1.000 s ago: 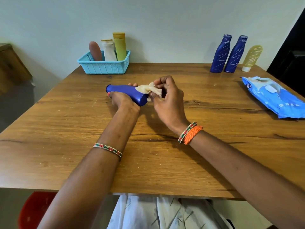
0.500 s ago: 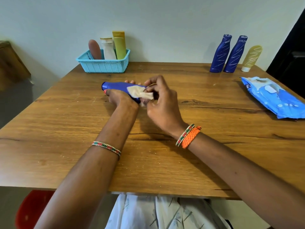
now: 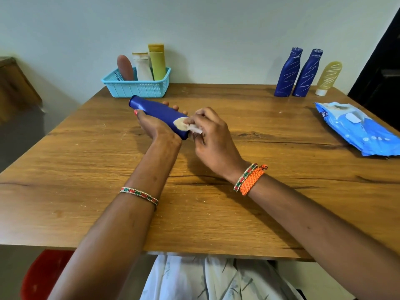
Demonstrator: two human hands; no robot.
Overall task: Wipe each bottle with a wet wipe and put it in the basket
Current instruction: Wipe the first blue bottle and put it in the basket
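A blue bottle is gripped in the left hand above the table, lying tilted, its narrow end pointed up and left toward the basket, its broad end down and right. The thumb, red-nailed, is curled over the near side; fingertips are seen past the far side. A wipe, crumpled and soiled tan, is pinched in the curled fingers of the right hand and pressed against the bottle's broad end.

The basket, pale turquoise, is set at the far left edge against the wall. Three bottles are stood upright inside it: a brown one at the left, a white one in the middle, a yellow-green one at the right, the three packed side by side.

At the far right, two more blue bottles are stood touching one another, streaked with white marks. Just beside them a yellow bottle is stood on its white cap, likewise streaked.

A blue wipe pack is laid flat near the right edge, well apart from the hands, its flap seen at the top.

A beaded bracelet is worn on the left wrist; a beaded band and an orange woven band are worn together on the right. A red stool is glimpsed below the table's near left corner.
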